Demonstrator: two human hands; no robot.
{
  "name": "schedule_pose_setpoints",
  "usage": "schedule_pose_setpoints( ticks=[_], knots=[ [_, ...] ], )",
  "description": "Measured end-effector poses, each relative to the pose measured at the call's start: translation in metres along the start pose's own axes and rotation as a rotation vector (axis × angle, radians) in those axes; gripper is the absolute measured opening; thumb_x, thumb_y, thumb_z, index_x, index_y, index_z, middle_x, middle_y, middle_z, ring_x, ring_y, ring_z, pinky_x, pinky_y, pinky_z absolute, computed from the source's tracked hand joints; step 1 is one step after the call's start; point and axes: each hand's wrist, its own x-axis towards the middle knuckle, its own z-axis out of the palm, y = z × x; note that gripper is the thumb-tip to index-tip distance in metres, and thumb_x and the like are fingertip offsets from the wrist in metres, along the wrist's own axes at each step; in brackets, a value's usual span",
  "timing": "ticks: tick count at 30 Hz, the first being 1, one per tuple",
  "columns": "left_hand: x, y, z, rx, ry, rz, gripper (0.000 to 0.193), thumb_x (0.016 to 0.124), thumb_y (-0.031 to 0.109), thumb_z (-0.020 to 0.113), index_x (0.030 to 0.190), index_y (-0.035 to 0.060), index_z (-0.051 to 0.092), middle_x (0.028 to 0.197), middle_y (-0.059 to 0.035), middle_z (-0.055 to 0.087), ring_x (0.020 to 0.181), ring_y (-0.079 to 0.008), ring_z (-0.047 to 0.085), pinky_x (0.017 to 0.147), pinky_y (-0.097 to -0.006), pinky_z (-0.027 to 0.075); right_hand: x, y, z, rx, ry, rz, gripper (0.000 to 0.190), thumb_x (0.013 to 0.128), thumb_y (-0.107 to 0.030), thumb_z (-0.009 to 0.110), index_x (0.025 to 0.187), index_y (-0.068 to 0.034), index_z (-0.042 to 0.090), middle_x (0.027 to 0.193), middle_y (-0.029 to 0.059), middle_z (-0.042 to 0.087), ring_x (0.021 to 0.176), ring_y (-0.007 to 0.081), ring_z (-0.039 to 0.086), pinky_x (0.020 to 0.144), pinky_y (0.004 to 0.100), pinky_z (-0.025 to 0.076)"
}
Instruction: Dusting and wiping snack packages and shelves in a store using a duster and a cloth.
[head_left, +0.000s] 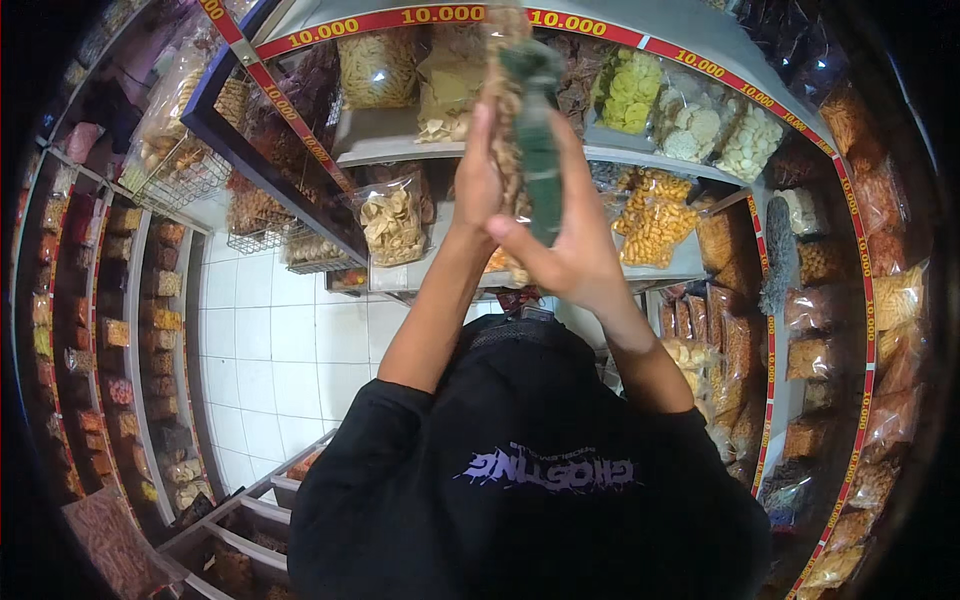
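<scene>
Raised before the shelf, my left hand (480, 176) presses the left side of a long clear bag of light brown snacks (507, 161). Against the bag's right side lies a dark green strip or wrapper (538, 150), blurred; whether it is part of the bag I cannot tell. My right hand (574, 259) grips this green side, its thumb across the front near my left wrist. Behind my hands, a bag of pale chips (391, 221) stands on the lower shelf to the left. A bag of orange curled snacks (656, 217) is to the right.
The upper shelf (465, 154) carries bags of yellow-green chips (628, 91) and white crackers (686, 124). Red printed strips (442, 15) edge the shelving. Wire baskets (187, 176) hang at left above white floor tiles (277, 330). A grey duster (781, 251) hangs at right. Divided bins (244, 536) stand lower left.
</scene>
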Motion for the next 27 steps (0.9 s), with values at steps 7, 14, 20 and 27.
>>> schedule_pose_setpoints(
  ticks=[7, 14, 20, 27],
  knots=[
    [-0.013, 0.006, 0.031, 0.966, -0.026, 0.265, 0.051, 0.094, 0.029, 0.040, 0.139, 0.0055, 0.035, 0.146, -0.0171, 0.028, 0.136, -0.0285, 0.024, 0.110, -0.0368, 0.017, -0.025, 0.020, -0.033, 0.621, 0.172, 0.490, 0.045, 0.079, -0.006, 0.066, 0.119, -0.001, 0.047, 0.111, 0.0061, 0.056, 0.102, 0.0148, 0.054, 0.091, 0.0324, 0.041],
    [0.006, 0.012, -0.001, 0.440, 0.087, -0.064, 0.055, 0.087, 0.035, 0.053, 0.132, 0.0057, 0.042, 0.136, -0.0127, 0.041, 0.122, -0.0228, 0.041, 0.102, -0.0354, 0.031, -0.062, 0.053, -0.072, 1.108, 0.449, 0.698, 0.039, 0.082, -0.017, 0.058, 0.116, 0.001, 0.052, 0.105, 0.0143, 0.062, 0.092, 0.0236, 0.062, 0.079, 0.0346, 0.051],
    [0.019, -0.052, -0.029, -0.696, -0.133, -0.417, 0.050, 0.092, 0.043, 0.043, 0.120, 0.0023, 0.051, 0.114, -0.0152, 0.059, 0.098, -0.0288, 0.060, 0.087, -0.0433, 0.048, -0.040, 0.048, -0.065, 0.950, 0.622, 0.662, 0.046, 0.083, -0.032, 0.063, 0.117, -0.002, 0.053, 0.103, 0.0082, 0.061, 0.088, 0.0187, 0.060, 0.079, 0.0302, 0.048],
    [0.019, -0.047, -0.013, -0.793, -0.265, -0.389, 0.052, 0.092, 0.044, 0.042, 0.121, 0.0004, 0.050, 0.115, -0.0166, 0.058, 0.101, -0.0296, 0.059, 0.089, -0.0435, 0.047, -0.046, 0.014, -0.085, -0.224, 0.376, 0.323, 0.054, 0.092, -0.038, 0.048, 0.129, 0.001, 0.042, 0.129, 0.0204, 0.047, 0.120, 0.0327, 0.044, 0.100, 0.0400, 0.034]
  ],
)
